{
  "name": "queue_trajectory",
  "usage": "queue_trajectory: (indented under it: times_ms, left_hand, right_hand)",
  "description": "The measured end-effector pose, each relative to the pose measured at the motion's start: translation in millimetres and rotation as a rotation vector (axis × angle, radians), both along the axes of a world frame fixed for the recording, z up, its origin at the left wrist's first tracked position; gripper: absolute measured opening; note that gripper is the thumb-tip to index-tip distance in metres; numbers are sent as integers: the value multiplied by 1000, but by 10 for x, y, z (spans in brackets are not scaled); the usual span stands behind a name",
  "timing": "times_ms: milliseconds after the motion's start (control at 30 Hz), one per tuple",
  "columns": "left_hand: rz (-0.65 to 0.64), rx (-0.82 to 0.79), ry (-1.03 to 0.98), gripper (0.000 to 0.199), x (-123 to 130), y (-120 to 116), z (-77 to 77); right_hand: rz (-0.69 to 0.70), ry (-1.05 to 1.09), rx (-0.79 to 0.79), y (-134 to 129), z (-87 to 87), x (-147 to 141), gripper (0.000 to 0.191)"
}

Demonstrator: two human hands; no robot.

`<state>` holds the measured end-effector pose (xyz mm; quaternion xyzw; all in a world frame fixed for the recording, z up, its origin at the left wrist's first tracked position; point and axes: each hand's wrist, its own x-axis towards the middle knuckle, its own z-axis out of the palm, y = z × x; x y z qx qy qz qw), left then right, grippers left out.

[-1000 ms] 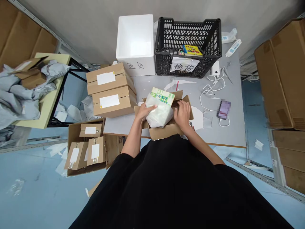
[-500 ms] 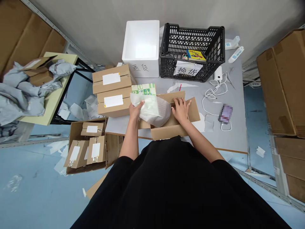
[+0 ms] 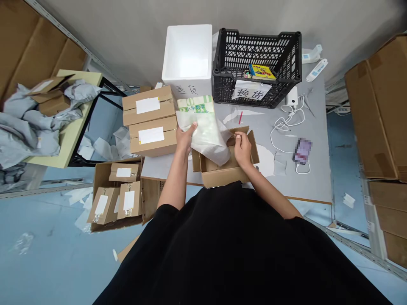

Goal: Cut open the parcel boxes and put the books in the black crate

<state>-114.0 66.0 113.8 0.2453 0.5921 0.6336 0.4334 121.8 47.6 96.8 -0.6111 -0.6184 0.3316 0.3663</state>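
My left hand (image 3: pixel 186 137) is closed on a green-and-white book (image 3: pixel 199 106), whose lower part sits inside a thin white wrapping bag (image 3: pixel 208 137). The bag's bottom hangs over an open cardboard box (image 3: pixel 222 176) at the table's front edge. At the box's far right corner, my right hand (image 3: pixel 242 148) has its fingers curled on the cardboard by the flap. The inside of the box shows brown cardboard, partly hidden by the bag.
Two labelled cartons (image 3: pixel 152 140) stand left of the box. Behind are a white foam bin (image 3: pixel 187 80) and a black crate (image 3: pixel 257 93) holding books. A charging phone (image 3: pixel 302 150) and white cables lie right. A larger carton (image 3: pixel 116 226) with small boxes is on the floor.
The book and its bag have moved up and right, tilting more upright. My right hand's fingers, spread inside the box before, are now curled at its corner. The box flaps have drawn inward.
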Motion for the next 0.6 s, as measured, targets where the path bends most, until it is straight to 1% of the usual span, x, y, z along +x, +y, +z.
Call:
queue_trajectory:
  times_ms: [67,133,200,267,333,467,533,600]
  left_hand:
    - [-28,-22,23,63,207,-111,40]
    - [-53,-30,64,63,391,-228,77]
    - [-94,-31,91,63,532,-326,122]
    - [-148,-38,95,63,622,-396,169]
    - [-204,-50,91,64,664,-443,203]
    - [-306,-86,97,63,678,-531,185]
    - [-345,-114,30,60,707,-590,146]
    - [-361,-143,-132,59,775,-653,108]
  right_hand:
    - [36,205,-159,-99,88,-62,41]
    - [126,393,-309,-167,173,-113,46]
    - [175,564,-398,-194,243,-138,53]
    - [178,680,-440,-191,287,-126,62]
    - [170,730,-452,-172,304,-76,67]
    - [141,801,-454,-149,287,94,63]
    - [111,826,-464,-161,270,184,59]
    - [69,841,-472,-191,255,262,56]
